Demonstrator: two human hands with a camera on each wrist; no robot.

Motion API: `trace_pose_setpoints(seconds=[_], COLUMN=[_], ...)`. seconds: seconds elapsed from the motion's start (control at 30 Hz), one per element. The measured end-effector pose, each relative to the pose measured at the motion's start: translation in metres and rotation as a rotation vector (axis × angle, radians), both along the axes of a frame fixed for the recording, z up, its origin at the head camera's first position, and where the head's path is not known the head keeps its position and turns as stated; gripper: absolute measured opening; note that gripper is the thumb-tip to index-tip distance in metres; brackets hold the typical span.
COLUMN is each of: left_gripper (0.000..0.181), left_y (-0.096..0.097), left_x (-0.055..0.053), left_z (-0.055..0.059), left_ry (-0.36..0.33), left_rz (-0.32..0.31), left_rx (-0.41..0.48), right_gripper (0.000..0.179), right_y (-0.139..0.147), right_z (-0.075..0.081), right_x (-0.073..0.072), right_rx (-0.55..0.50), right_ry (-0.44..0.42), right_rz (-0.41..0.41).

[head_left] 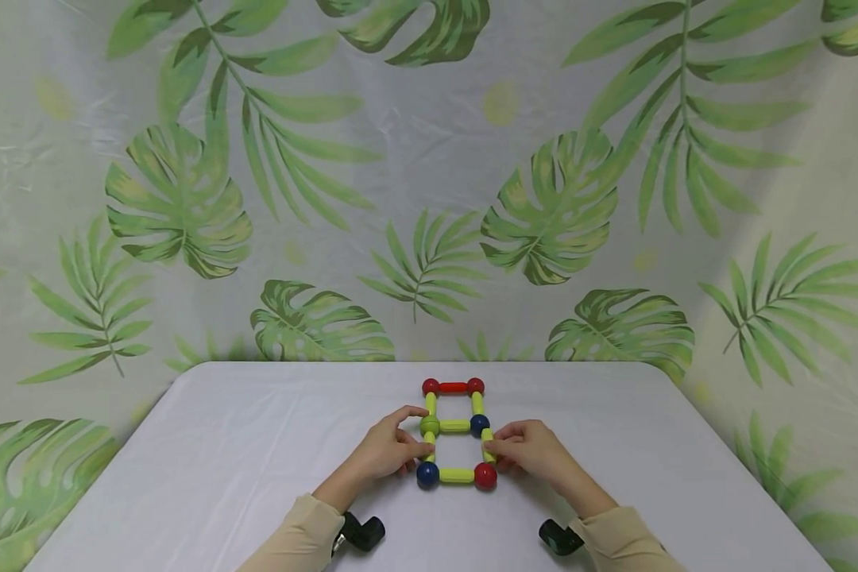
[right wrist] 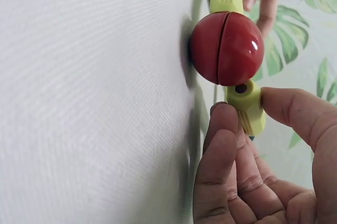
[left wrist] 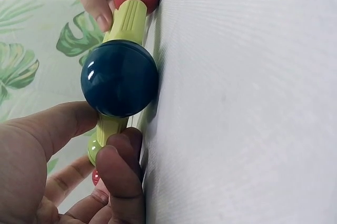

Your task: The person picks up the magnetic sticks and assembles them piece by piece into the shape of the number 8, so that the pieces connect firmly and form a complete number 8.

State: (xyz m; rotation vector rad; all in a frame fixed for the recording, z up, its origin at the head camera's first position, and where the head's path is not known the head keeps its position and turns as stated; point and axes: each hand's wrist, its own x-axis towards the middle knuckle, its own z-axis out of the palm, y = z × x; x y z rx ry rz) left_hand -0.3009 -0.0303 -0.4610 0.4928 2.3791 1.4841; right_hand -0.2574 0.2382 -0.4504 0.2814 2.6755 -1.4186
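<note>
A flat ladder-like frame of magnetic rods and balls stands on the white table. Its lower left corner is a blue ball (head_left: 427,475), joined by a yellow-green bottom rod (head_left: 457,476) to a red ball (head_left: 485,476). My left hand (head_left: 388,446) pinches the lower left rod (left wrist: 109,129) between thumb and fingers, its index finger by the green ball (head_left: 430,426). On the other side my right hand (head_left: 532,449) pinches the lower right rod (right wrist: 251,111). That rod's end, with a dark round magnet, shows beside the red ball, slightly out of line; a second blue ball (head_left: 480,424) is above it.
At the frame's far end, a red rod (head_left: 454,388) links two smaller-looking red balls. The white table (head_left: 222,469) reaches back to a leaf-patterned curtain (head_left: 429,159). Black wrist devices (head_left: 365,534) sit at both sleeves.
</note>
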Motion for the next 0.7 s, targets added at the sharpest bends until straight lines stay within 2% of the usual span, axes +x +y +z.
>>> trace_pose_setpoints(seconds=[0.7], left_gripper=[0.058], left_y=[-0.0002], left_x=[0.0014], left_z=[-0.0006], left_ry=[0.007], left_rz=[-0.008], left_rx=[0.011], right_gripper=[0.025], right_y=[-0.0097], right_z=[-0.0031], right_x=[-0.0045], right_rx=[0.016], right_ry=[-0.018], right_rz=[0.012])
